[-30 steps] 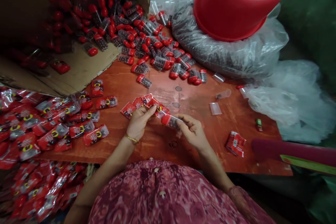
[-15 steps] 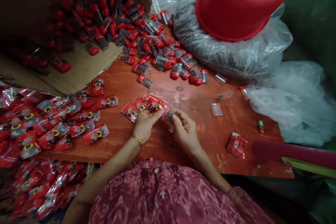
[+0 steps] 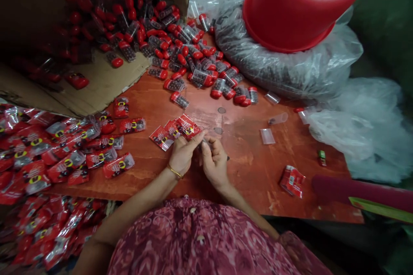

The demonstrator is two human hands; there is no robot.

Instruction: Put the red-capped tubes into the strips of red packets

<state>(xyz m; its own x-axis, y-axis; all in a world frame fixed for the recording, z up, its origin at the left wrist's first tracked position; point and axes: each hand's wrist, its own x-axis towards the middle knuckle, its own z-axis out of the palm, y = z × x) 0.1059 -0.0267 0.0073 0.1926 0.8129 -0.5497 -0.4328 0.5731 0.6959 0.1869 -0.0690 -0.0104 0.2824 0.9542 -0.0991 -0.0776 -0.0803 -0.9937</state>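
Red-brown table [image 3: 248,184], capped bottles [image 3: 201,78] heaped toward its back edge. Inward of the front edge, my left hand [image 3: 181,154] and right hand [image 3: 214,162] meet, fingertips pinching a small container [image 3: 204,142], mostly hidden. Printed packets [image 3: 187,126] lie beside the left hand. Container probably light, stiff, slippery; best gripped along its sides.

Legible text: none.
Sleeves [image 3: 189,126], packets [image 3: 66,165]: pale print on red, too small to read. Lone packet [image 3: 291,179]: white barcode-like patch, unresolved.
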